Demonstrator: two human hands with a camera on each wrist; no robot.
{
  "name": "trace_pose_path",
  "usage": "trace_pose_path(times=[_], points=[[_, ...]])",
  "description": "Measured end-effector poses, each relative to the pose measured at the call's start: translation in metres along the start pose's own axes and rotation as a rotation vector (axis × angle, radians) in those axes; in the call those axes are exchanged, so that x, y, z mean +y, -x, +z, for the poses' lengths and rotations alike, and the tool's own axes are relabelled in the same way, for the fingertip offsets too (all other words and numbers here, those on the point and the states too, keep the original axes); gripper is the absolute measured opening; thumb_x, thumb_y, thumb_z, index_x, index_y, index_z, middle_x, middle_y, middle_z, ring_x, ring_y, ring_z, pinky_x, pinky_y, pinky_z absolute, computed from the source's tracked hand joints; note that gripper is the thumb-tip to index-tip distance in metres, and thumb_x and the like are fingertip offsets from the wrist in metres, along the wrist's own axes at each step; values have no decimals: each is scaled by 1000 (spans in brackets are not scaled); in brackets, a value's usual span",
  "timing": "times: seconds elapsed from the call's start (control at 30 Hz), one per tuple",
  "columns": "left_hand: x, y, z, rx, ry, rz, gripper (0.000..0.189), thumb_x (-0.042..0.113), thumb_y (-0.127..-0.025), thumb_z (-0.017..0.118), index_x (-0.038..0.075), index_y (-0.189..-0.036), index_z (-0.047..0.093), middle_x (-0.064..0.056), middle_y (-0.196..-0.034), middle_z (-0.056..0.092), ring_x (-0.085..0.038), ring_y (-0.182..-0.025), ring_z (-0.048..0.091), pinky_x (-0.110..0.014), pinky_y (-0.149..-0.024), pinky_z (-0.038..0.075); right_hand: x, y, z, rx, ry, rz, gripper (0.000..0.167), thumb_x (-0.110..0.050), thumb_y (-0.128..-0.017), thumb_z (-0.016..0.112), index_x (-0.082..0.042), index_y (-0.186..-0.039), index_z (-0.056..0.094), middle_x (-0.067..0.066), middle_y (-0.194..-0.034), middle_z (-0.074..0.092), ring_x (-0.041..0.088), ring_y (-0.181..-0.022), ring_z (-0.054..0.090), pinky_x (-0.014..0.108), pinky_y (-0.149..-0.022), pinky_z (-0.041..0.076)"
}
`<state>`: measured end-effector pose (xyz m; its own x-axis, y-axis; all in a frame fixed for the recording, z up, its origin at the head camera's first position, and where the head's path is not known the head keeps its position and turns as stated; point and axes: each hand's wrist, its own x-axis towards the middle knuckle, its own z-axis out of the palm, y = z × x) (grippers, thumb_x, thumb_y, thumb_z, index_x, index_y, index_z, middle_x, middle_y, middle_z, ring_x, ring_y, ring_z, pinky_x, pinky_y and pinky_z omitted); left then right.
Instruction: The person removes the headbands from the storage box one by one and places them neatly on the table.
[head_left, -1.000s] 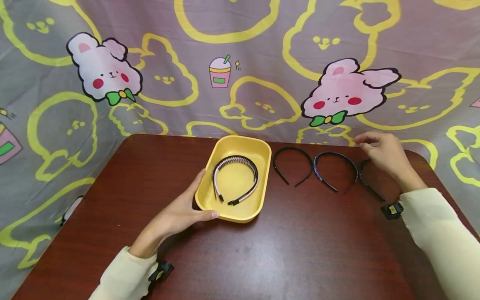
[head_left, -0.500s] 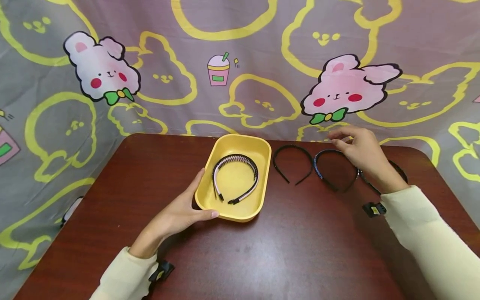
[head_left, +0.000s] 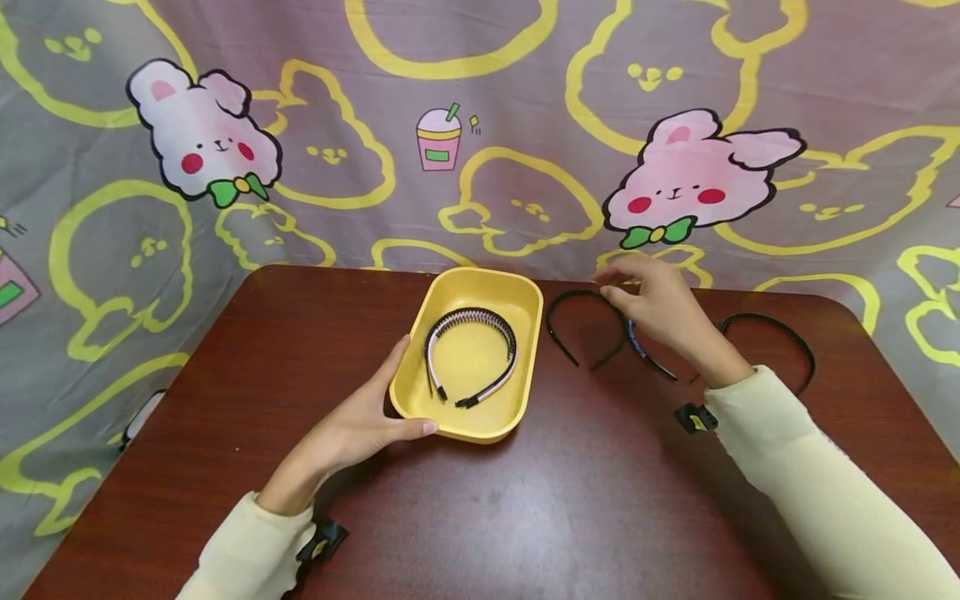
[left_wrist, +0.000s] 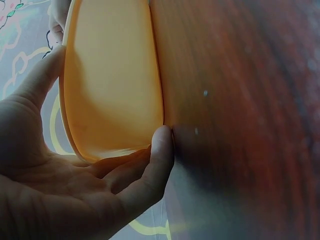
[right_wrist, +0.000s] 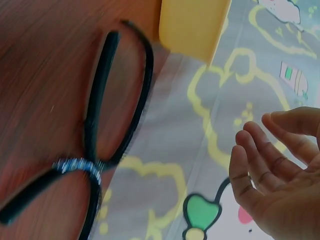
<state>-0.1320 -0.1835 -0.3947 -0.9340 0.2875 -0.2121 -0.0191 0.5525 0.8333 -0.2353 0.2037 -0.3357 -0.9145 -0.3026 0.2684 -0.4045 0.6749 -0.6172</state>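
Note:
My left hand (head_left: 360, 429) grips the near-left corner of a yellow plastic box (head_left: 471, 367). In the left wrist view its thumb presses the rim while the curled fingers (left_wrist: 161, 155) reach round the box's lower edge. Inside the box lie a black toothed headband and a pale pink headband (head_left: 432, 367), nested together. My right hand (head_left: 663, 308) hovers over the row of headbands on the table, fingers loosely bent and holding nothing. Below it are a black headband (head_left: 550, 321) and a blue glittery headband (right_wrist: 77, 165), the latter partly hidden by the hand in the head view.
Another black headband (head_left: 765, 317) lies farther right, partly behind the right forearm. A dark red-brown wooden table (head_left: 480, 517) carries everything. A grey cloth printed with cartoon rabbits (head_left: 686, 187) hangs behind the table's back edge.
My right hand has swept left from above the rightmost headband to above the blue and left black headbands, uncovering the rightmost one. The left hand and the box have stayed still.

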Motion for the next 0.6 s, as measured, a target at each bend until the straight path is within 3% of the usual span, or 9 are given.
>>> trace_pose_path(times=[0.1,0.3,0.6], points=[[0,1,-1,2,3,-3,124,33,-84,89,29,-170,0,-8,-177,9,-34,-162,15,-60,-130,15,-7,-5,11,-16,-21,-30,17,2,-98,67,1,-112,76,20,-117,74,35,-112,67,55,-97,57],[-1,2,-2,8,3,-2,124,34,-84,89,29,-170,0,-8,-177,10,-34,-161,15,-60,-129,15,-21,-13,28,-60,-57,-54,19,0,-97,67,0,-113,76,19,-111,76,31,-100,71,49,-90,57],[-1,1,-1,2,-8,-4,124,37,-84,89,30,-170,0,-6,-177,11,-34,-161,17,-61,-129,17,-31,-16,43,-83,-99,-83,20,2,-95,66,1,-112,76,18,-108,76,30,-99,72,51,-93,57]])
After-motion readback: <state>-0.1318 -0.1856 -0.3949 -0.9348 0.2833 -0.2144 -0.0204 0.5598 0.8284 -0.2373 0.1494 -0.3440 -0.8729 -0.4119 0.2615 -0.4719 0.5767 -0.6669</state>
